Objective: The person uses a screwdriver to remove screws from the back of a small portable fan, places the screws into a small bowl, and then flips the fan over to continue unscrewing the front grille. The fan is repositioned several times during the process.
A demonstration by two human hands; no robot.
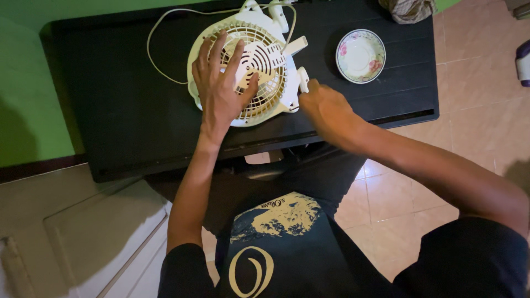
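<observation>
We are looking down at a small white table fan [259, 60] lying face up on a black table [121, 110], toward the far middle of the tabletop, with its round grille pointing at us. Our left hand [221, 91] is resting flat on the grille, fingers [216, 47] spread wide and palm pressing on the near left part of the guard; it is laid open on the fan rather than closed around anything. Our right hand [326, 107] is sitting at the fan's near right edge, just beside a white tab of the housing, with the fingers curled inward toward the rim; we cannot tell whether they are gripping some small part or tool, since the back of the hand is hiding the fingertips. A pale power cord [157, 52] is running from the top of the fan and looping out across the table to the left. To the right of the fan, well apart from it, a white saucer [360, 56] with a pink flower pattern on its rim is sitting on the table. A bundle of checked cloth [408, 10] is lying at the table's far right corner. Beyond the table on the right we are seeing a tiled floor [480, 99], and on the left a green wall [27, 99].
</observation>
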